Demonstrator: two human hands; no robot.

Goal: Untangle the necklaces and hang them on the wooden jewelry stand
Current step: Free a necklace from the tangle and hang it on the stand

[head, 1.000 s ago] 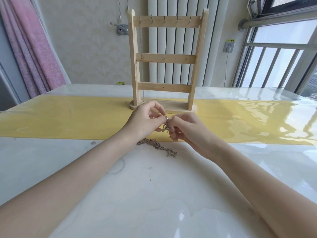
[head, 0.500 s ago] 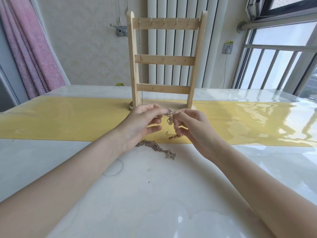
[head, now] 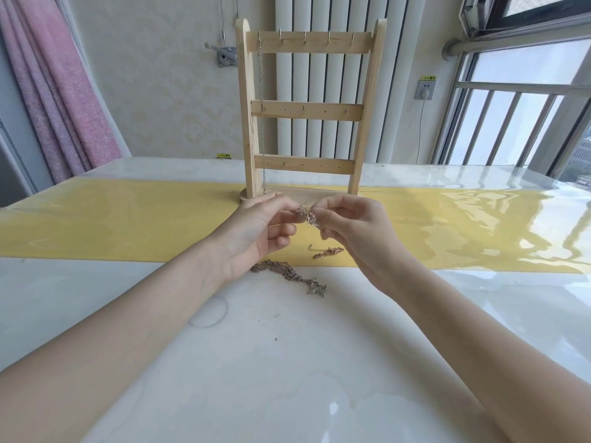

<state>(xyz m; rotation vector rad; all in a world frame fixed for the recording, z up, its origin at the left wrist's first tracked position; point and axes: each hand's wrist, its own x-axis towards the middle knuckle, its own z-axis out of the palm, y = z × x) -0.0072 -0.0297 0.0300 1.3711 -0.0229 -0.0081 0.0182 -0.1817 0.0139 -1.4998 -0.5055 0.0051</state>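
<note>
left forearm (head: pixel 105 327): bare, no sleeve in frame, enters from lower left | left hand (head: pixel 256 228): no ring, watch or glove visible | right forearm (head: pixel 479 340): bare, enters from lower right | right hand (head: pixel 355 231): no ring or glove, short unpainted nails
</note>
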